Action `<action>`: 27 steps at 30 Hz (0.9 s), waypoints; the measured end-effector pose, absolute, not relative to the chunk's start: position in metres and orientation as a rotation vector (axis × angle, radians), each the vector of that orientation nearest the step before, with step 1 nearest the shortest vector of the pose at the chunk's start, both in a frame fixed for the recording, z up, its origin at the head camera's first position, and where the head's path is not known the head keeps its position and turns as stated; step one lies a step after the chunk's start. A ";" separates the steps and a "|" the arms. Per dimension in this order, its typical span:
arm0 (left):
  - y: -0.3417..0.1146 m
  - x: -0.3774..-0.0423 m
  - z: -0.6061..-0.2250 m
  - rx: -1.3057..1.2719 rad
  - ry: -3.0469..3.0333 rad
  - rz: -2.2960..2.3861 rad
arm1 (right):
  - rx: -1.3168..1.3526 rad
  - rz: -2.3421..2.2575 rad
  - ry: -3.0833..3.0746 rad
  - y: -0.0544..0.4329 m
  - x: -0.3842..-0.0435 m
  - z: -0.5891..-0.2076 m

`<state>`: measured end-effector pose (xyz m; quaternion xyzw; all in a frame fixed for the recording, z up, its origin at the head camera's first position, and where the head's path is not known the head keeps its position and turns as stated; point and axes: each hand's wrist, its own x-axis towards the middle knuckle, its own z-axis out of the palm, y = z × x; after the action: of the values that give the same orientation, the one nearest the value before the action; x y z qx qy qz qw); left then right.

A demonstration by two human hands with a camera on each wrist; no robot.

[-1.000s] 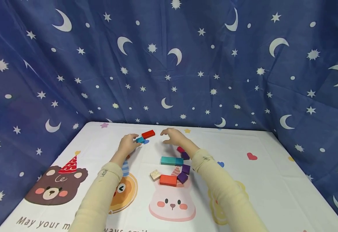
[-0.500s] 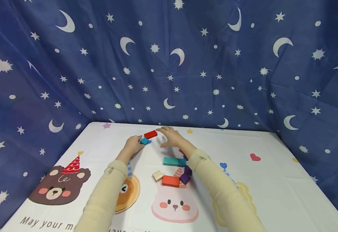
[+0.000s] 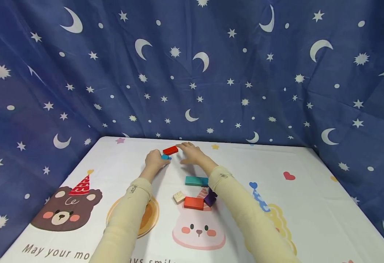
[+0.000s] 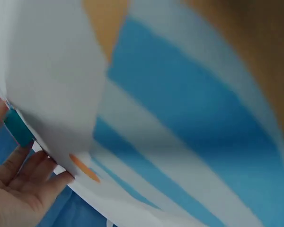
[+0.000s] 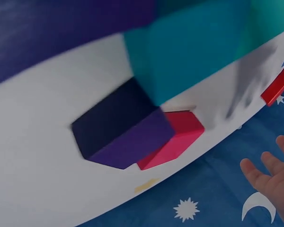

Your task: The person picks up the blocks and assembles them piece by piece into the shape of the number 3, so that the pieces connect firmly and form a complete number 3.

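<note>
At the far side of the table my left hand (image 3: 154, 160) holds a small blue block (image 3: 165, 157) between thumb and fingers. The left wrist view shows this block (image 4: 19, 127) at the left edge, by the fingertips. A red rectangular block (image 3: 170, 150) lies just behind it, at a slant. My right hand (image 3: 192, 154) hovers at the red block's right end, its fingers spread and loosely bent, holding nothing. Whether a fingertip touches the block is unclear in the head view; in the right wrist view, the fingers (image 5: 270, 170) are apart from the red block (image 5: 278, 87).
Nearer lie a teal block (image 3: 195, 181) with a blue end piece, an orange-red block (image 3: 193, 203), a cream block (image 3: 179, 197) and purple blocks (image 3: 210, 199), partly behind the right sleeve. A pink-red block (image 5: 177, 137) shows in the right wrist view. Behind hangs a starry curtain (image 3: 192, 73).
My left hand has moved right and now covers more of the small blue block, which sits closer below the red one. My right hand has come left to the red block's end.
</note>
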<state>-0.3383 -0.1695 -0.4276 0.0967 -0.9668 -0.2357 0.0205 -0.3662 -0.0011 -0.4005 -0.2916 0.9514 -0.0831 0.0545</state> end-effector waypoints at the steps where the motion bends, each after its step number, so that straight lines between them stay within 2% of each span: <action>1: -0.169 -0.338 -0.428 0.324 -2.982 -0.747 | -0.883 -0.253 2.888 -0.003 -0.367 -0.400; 5: -0.175 -0.335 -0.428 0.324 -2.941 -0.801 | -0.847 -0.246 2.899 -0.009 -0.371 -0.400; 11: -0.195 -0.321 -0.422 0.143 -2.900 -0.919 | -0.834 -0.211 2.900 -0.016 -0.379 -0.407; 20: -0.221 -0.275 -0.408 0.002 -2.872 -0.976 | -0.864 -0.190 2.855 -0.040 -0.380 -0.419; 27: -0.235 -0.255 -0.409 -0.009 -2.840 -0.897 | -0.825 -0.106 2.830 -0.047 -0.384 -0.420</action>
<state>-0.2548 -0.2352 -0.4088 -0.0030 -0.9504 -0.3001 0.0817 -0.3836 -0.0465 -0.4202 -0.2783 0.9550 -0.0359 0.0958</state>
